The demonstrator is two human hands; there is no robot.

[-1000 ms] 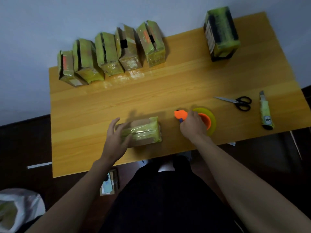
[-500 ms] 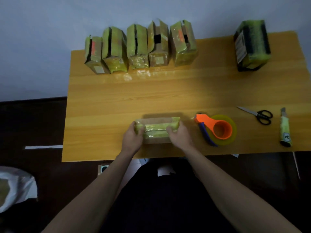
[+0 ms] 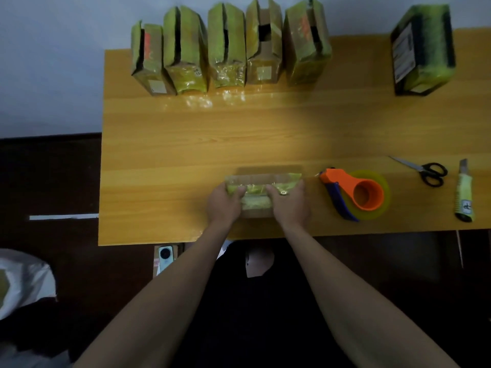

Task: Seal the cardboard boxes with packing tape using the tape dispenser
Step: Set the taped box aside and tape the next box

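Note:
A small cardboard box (image 3: 261, 181) wrapped in yellow-green tape lies near the front edge of the wooden table (image 3: 186, 144). My left hand (image 3: 224, 201) grips its left end and my right hand (image 3: 288, 201) grips its right end, thumbs over the top face. The orange and blue tape dispenser (image 3: 350, 193) with a yellow tape roll lies on the table just right of my right hand, untouched. Several taped cardboard boxes (image 3: 225, 46) stand in a row along the back edge, some with gaping top flaps.
A larger dark box (image 3: 422, 49) with green tape stands at the back right. Black-handled scissors (image 3: 425, 171) and a utility knife (image 3: 464, 195) lie at the right edge. A phone (image 3: 166, 257) and a white bag (image 3: 24, 280) lie on the floor at the left.
My right hand let go of the tape dispenser and moved left onto the box's right end. Both hands now hold the box. The camera view shifted.

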